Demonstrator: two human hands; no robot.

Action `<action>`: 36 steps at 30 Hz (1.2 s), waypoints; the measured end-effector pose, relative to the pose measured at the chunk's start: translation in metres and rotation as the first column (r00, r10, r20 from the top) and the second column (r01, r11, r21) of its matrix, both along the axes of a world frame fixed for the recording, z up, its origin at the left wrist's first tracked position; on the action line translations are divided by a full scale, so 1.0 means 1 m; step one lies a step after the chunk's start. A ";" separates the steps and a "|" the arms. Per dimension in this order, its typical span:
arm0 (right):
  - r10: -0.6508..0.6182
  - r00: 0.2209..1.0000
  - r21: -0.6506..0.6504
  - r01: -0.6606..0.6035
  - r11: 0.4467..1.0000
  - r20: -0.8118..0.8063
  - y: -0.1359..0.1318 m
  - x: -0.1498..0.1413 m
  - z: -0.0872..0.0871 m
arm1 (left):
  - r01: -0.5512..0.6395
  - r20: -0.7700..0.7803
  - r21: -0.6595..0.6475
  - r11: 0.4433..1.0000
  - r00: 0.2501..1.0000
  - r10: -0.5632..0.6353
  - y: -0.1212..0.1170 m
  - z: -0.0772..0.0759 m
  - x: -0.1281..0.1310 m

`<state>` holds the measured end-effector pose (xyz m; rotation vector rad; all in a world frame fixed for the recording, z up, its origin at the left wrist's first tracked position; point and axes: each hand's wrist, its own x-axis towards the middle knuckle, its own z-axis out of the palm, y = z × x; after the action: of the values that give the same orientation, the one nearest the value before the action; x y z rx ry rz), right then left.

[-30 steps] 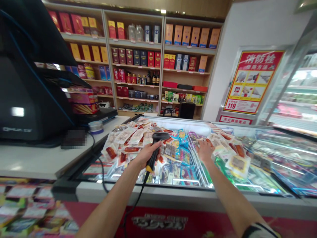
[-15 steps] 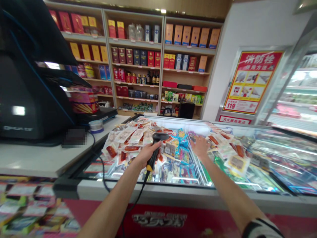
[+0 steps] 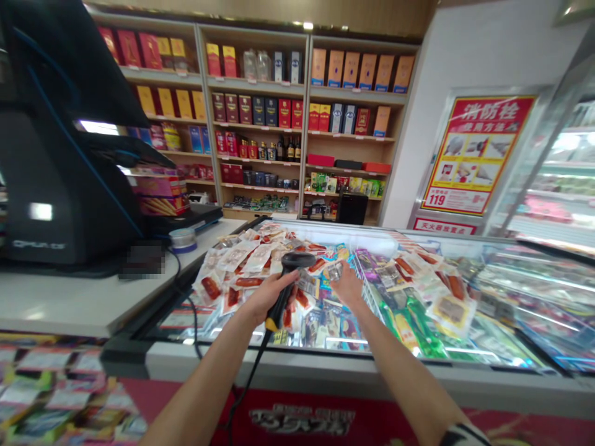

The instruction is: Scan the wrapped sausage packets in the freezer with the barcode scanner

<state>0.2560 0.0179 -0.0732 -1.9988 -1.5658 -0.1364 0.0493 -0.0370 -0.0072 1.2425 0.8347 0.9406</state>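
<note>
My left hand (image 3: 268, 298) is wrapped round the handle of a black and yellow barcode scanner (image 3: 281, 300), its head tilted over the chest freezer. A black cable hangs from the handle. Just right of it, my right hand (image 3: 348, 285) pinches a small clear packet with grey contents (image 3: 333, 271); the fingertips are partly hidden. Below both hands lie blue snack packs (image 3: 341, 303) and sealed packs of red sausages (image 3: 248, 282). A white wire divider (image 3: 367, 294) stands right beside my right hand.
The freezer's front rim (image 3: 297, 362) runs across in front of me. To the left, a white counter (image 3: 56, 310) carries a black point-of-sale terminal (image 3: 60, 186) and a tape roll (image 3: 183, 240). More packets (image 3: 450, 310) fill the freezer's right side. Shelves of boxed bottles (image 3: 258, 111) stand behind.
My right hand has moved left from the packets beyond the wire divider, and now has a small clear packet in it. The scanner has shifted slightly left in my left hand.
</note>
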 end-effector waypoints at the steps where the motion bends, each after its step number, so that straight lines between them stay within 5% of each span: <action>1: -0.007 1.000 0.049 0.007 0.999 -0.006 0.001 0.007 0.000 | 0.014 -0.013 -0.006 1.000 1.000 -0.014 -0.001 0.001 0.001; 6: 0.069 0.997 0.223 -0.071 0.972 0.020 0.005 0.024 -0.003 | 0.046 -0.038 -0.041 0.998 0.998 -0.048 -0.005 0.004 0.010; 14: 0.079 0.996 0.250 -0.087 0.964 0.039 0.007 0.026 -0.007 | 0.060 -0.025 -0.039 0.997 0.998 -0.061 -0.002 0.003 0.016; 20: -0.041 0.992 0.200 0.016 0.980 0.121 0.004 0.044 -0.004 | 0.000 -0.035 0.009 1.000 0.999 0.000 0.008 -0.003 0.006; 30: -0.319 0.883 0.141 0.287 0.947 0.345 -0.013 0.123 -0.013 | -0.115 0.029 0.022 0.993 0.993 0.114 0.016 -0.008 -0.016; 36: -0.275 0.905 0.283 0.185 0.941 0.324 -0.014 0.104 -0.007 | -0.090 -0.005 0.047 0.995 0.996 0.090 0.012 -0.006 -0.016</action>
<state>0.3598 0.0040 -0.0799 -2.0296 -1.4265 -0.7956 0.0332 -0.0248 -0.0128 1.2577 0.8848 1.0337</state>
